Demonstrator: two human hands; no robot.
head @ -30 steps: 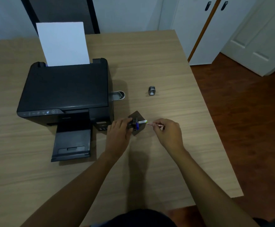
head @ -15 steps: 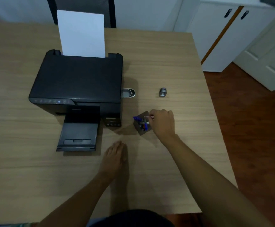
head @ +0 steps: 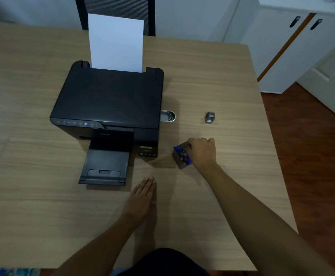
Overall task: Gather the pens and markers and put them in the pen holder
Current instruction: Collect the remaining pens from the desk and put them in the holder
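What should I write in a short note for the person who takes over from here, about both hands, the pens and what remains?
Left hand: flat on the table, fingers straight, holding nothing.
Right hand: curled at the pen holder, fingertips at its opening; whether it grips a pen there is hidden.
Pens and markers: several stand in the holder, blue ones visible. No loose pen shows on the table.
Left: free the right hand, then check beside the printer for strays.
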